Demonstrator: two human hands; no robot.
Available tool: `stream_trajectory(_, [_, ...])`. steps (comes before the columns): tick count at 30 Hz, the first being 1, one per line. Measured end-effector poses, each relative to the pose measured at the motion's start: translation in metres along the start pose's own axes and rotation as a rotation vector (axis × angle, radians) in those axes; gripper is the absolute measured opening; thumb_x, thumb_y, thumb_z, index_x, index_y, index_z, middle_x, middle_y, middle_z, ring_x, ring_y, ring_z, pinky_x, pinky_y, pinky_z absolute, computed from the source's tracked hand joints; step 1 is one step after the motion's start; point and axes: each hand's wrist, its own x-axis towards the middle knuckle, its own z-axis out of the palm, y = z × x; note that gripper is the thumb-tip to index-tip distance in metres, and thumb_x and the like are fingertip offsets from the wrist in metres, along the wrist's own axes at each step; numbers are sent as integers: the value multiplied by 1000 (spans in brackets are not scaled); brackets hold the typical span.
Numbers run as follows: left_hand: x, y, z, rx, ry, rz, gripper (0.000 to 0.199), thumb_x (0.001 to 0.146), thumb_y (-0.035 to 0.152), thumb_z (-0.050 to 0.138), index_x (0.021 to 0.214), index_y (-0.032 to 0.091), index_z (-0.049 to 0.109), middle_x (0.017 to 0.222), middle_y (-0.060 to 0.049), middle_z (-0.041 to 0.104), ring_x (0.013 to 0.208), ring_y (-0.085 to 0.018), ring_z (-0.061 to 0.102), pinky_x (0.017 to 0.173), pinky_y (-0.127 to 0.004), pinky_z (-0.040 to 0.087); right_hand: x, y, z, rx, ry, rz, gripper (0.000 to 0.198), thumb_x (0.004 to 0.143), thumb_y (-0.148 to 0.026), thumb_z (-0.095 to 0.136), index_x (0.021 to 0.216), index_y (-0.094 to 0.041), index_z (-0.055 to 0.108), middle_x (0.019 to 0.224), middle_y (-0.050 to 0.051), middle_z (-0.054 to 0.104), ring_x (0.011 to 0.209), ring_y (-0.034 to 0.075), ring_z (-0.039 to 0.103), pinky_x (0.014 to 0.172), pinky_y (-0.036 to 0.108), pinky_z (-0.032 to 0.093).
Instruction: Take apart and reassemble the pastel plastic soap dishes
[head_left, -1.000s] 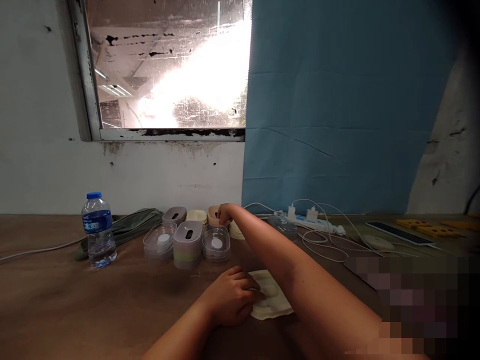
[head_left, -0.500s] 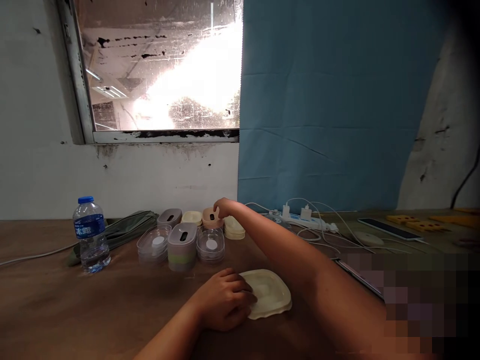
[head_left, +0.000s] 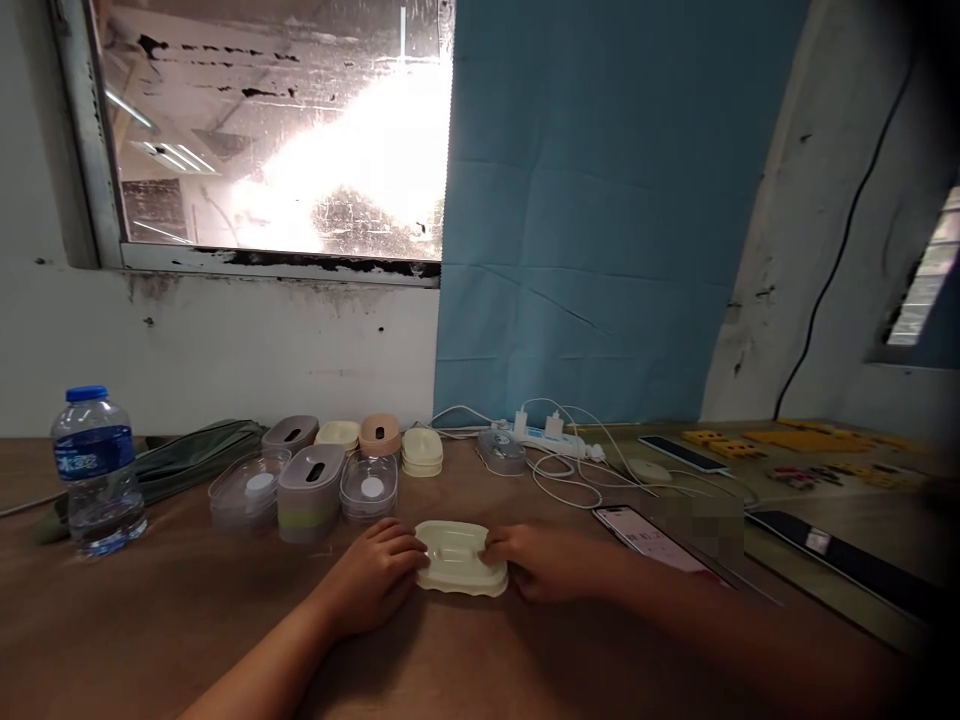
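Note:
A cream plastic tray point(head_left: 460, 551), rounded at the corners with a raised middle, sits on the brown table in front of me. My left hand point(head_left: 385, 572) grips its left edge, fingertips over the rim. At the opposite edge, my right hand point(head_left: 538, 562) holds it with curled fingers; the thumb is partly hidden. Behind it are a lilac container point(head_left: 308, 490) with a slot in its lid and two stacks of clear boxes, the left stack point(head_left: 244, 495) and the right stack point(head_left: 369, 495). A peach slotted lid point(head_left: 380, 434) and stacked cream pieces point(head_left: 422, 452) stand farther back.
At left stands a water bottle point(head_left: 97, 470), near a dark green cloth bag point(head_left: 195, 455). A power strip point(head_left: 555, 442) with white cables lies at the back right. A lit phone point(head_left: 652, 540) rests near my right forearm. Yellow pieces point(head_left: 817, 442) lie farther right.
My right hand has come back from the peach lid to the cream tray's right edge. My left hand stays at the tray's left side. The view has swung right.

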Motion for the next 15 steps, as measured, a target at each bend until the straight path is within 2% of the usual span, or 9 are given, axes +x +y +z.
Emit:
stream_trajectory(2, [0,0,-2,38,50,-30,27,81,10,44,100,21,59,100,-3,64,96,-17,54,93,-36,37,-14,8,7,99,59,-37,46,74,-7,50,110,-33,62,102,5,64,89,19,62,76,27,46])
stream_trajectory(4, [0,1,-4,80,111,-68,27,80,10,43,99,22,60,98,-3,64,92,-17,55,89,-35,39,-21,18,10,195,61,-66,42,81,-10,44,110,-35,61,104,4,63,91,17,62,78,27,46])
stream_trajectory(6, [0,2,-7,120,181,-99,27,79,11,43,96,21,60,96,-3,63,89,-18,55,86,-35,40,-21,29,14,280,69,-97,33,85,-16,45,107,-34,64,103,3,63,89,16,62,78,26,46])
stream_trajectory(8, [0,2,-9,162,252,-119,25,78,12,43,93,21,61,94,-4,63,86,-18,55,82,-34,40,-14,40,20,307,164,-96,25,85,-23,50,104,-31,65,98,4,64,87,16,62,77,26,47])
stream_trajectory(11, [-1,1,-9,214,317,-142,24,76,13,44,89,21,63,91,-4,62,83,-19,54,79,-34,40,10,56,27,273,374,-30,24,87,-27,50,106,-26,64,99,6,61,90,17,59,81,29,46])
stream_trajectory(15, [-2,-1,-5,228,332,-161,24,75,12,45,88,22,63,91,-5,61,82,-19,53,78,-35,38,68,77,24,225,549,76,27,90,-26,43,111,-20,59,105,9,56,90,18,56,79,32,46])
